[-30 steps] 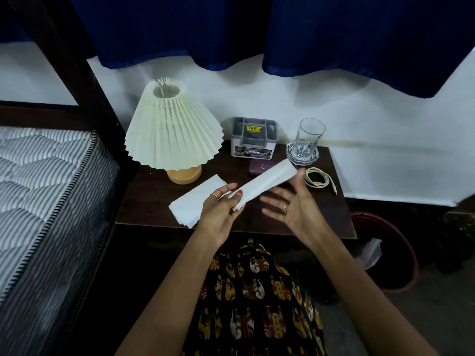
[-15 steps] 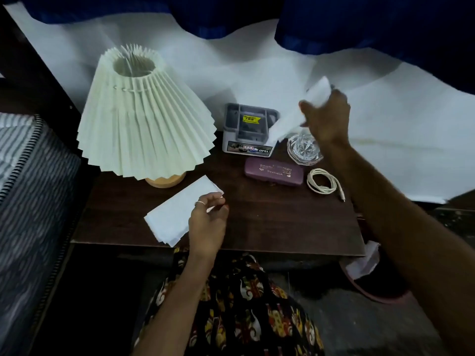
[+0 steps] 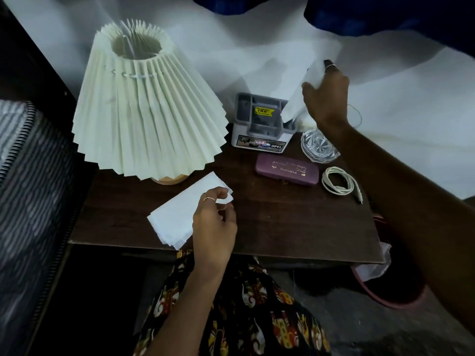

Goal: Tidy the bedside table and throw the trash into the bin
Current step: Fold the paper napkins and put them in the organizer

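My right hand holds a folded white paper upright, its lower end inside the right compartment of the grey organiser box at the back of the dark bedside table. My left hand pinches a corner of a stack of white folded papers lying near the table's front edge. A red bin with white trash in it stands on the floor to the right, partly hidden by my right arm.
A pleated cream lamp fills the table's left side. A purple case, a cut-glass dish and a coiled white cable lie on the right. A striped mattress borders the left.
My right hand took the folded paper from in front of me to the organiser box and lowered its end in. My left hand dropped onto the paper stack. The view moved closer.
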Tool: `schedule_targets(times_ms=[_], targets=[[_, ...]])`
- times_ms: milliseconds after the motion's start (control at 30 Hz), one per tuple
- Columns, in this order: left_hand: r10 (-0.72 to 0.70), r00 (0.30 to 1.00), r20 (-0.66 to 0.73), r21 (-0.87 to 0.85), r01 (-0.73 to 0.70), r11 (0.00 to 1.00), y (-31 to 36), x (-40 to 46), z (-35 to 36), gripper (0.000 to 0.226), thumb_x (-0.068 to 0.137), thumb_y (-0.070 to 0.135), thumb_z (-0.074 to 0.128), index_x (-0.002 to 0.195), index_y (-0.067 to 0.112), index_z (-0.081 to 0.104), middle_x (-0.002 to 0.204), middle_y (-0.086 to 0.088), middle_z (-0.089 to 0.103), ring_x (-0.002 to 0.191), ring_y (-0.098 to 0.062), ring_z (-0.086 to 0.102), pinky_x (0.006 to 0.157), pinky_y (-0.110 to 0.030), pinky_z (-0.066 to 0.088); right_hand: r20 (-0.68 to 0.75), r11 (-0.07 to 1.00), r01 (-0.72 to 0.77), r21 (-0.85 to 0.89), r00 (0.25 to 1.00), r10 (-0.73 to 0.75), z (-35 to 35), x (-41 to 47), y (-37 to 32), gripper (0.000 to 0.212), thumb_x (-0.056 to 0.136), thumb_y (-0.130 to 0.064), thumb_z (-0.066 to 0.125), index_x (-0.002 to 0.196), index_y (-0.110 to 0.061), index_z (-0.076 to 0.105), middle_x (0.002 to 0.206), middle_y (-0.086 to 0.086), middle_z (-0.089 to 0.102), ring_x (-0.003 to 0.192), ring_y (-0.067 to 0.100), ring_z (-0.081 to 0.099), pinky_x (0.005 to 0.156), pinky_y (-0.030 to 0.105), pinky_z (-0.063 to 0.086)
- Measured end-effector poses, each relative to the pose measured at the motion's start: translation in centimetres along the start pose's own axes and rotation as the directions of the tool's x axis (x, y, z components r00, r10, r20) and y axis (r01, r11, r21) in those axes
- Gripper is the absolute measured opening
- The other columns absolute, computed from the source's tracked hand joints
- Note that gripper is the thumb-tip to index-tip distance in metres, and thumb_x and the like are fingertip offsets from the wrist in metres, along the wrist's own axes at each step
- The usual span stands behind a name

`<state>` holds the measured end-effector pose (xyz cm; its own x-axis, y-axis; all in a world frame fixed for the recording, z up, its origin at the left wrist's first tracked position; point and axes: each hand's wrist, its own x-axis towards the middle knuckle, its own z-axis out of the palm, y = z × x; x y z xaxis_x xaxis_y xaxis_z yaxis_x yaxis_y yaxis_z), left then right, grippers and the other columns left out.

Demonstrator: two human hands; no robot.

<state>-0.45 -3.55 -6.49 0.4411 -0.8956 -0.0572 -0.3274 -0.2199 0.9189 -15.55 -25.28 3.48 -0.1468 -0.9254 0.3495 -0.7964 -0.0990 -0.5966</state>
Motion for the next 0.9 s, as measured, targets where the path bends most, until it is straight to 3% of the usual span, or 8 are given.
schedule_targets(times_ms=[133,300,400,500,567,700,800,900], targets=[[0.041,0.999,0.008,0.011,-0.041,0.999,0.1,-0.2,0.2,0.026,0.087,0.001,0.055,0.106,0.018,0.058,0.108,0.002,0.061,0.082,-0.008,0.061,0.074,-0.033,0.055,-0.018,0.995,0.062,-0.078,0.998,-0.063,-0.1,0.4,-0.1,0.044,0.084,-0.019,0.051,0.125,-0.005,0.051,0.101,0.020,0.068,0.090,0.035,0.064,0.075,0.031,0.049],[0.040,0.999,0.025,0.041,-0.041,0.998,0.3,-0.2,0.4,0.026,0.088,0.002,0.056,0.110,0.016,0.059,0.113,0.002,0.061,0.083,-0.010,0.061,0.072,-0.020,0.049,0.015,0.979,0.136,-0.151,0.991,-0.136,-0.2,0.8,-0.2,0.048,0.089,-0.019,0.050,0.135,-0.006,0.044,0.117,0.020,0.062,0.107,0.033,0.056,0.082,0.027,0.040],[0.035,0.999,0.025,0.044,-0.036,0.998,0.3,-0.3,0.3,0.026,0.088,0.002,0.057,0.110,0.015,0.059,0.114,0.001,0.061,0.087,-0.012,0.062,0.073,-0.021,0.050,0.058,0.979,0.129,-0.155,0.991,-0.122,0.2,0.5,-0.1,0.050,0.089,-0.019,0.051,0.136,-0.007,0.041,0.121,0.021,0.058,0.115,0.035,0.049,0.085,0.029,0.037],[0.022,0.999,0.027,0.047,-0.024,0.999,0.3,-0.3,0.3,0.027,0.088,0.003,0.057,0.111,0.016,0.059,0.114,0.002,0.061,0.086,-0.014,0.063,0.073,-0.021,0.050,0.092,0.989,0.107,-0.104,0.991,-0.098,0.9,0.2,0.0,0.045,0.087,-0.015,0.051,0.131,-0.005,0.044,0.121,0.021,0.057,0.114,0.034,0.047,0.070,0.017,0.029],[0.020,0.999,0.026,0.045,-0.021,0.999,0.3,-0.3,0.3,0.027,0.088,0.003,0.057,0.111,0.017,0.058,0.115,0.002,0.061,0.086,-0.014,0.063,0.073,-0.022,0.051,0.088,0.996,0.070,-0.062,0.994,-0.064,1.2,0.0,0.1,0.046,0.085,-0.012,0.052,0.130,-0.005,0.044,0.120,0.020,0.057,0.112,0.033,0.048,0.068,0.015,0.029],[0.015,1.000,0.021,0.044,-0.015,0.999,0.3,-0.3,0.2,0.027,0.088,0.003,0.057,0.110,0.018,0.058,0.113,0.002,0.060,0.085,-0.013,0.062,0.076,-0.029,0.054,0.090,1.000,-0.019,-0.022,0.996,0.021,1.9,-0.2,0.9,0.051,0.081,-0.012,0.056,0.129,-0.004,0.042,0.117,0.022,0.058,0.109,0.036,0.054,0.082,0.032,0.045],[0.015,1.000,0.007,0.047,-0.015,0.999,0.2,-0.3,-0.1,0.028,0.087,0.002,0.056,0.110,0.018,0.059,0.110,0.003,0.060,0.085,-0.008,0.060,0.076,-0.030,0.055,0.113,0.998,-0.063,-0.009,0.992,0.063,2.4,-0.7,1.5,0.058,0.080,-0.028,0.064,0.129,-0.007,0.041,0.116,0.020,0.060,0.103,0.034,0.060,0.081,0.033,0.048],[0.008,1.000,0.009,0.076,-0.008,0.997,0.0,-0.4,-0.5,0.028,0.088,0.003,0.055,0.112,0.017,0.058,0.113,0.003,0.060,0.090,-0.006,0.059,0.079,-0.029,0.055,0.076,0.999,-0.054,0.004,0.996,0.054,2.2,-1.8,1.7,0.066,0.080,-0.041,0.063,0.131,-0.008,0.038,0.120,0.020,0.058,0.110,0.032,0.057,0.090,0.037,0.048]])
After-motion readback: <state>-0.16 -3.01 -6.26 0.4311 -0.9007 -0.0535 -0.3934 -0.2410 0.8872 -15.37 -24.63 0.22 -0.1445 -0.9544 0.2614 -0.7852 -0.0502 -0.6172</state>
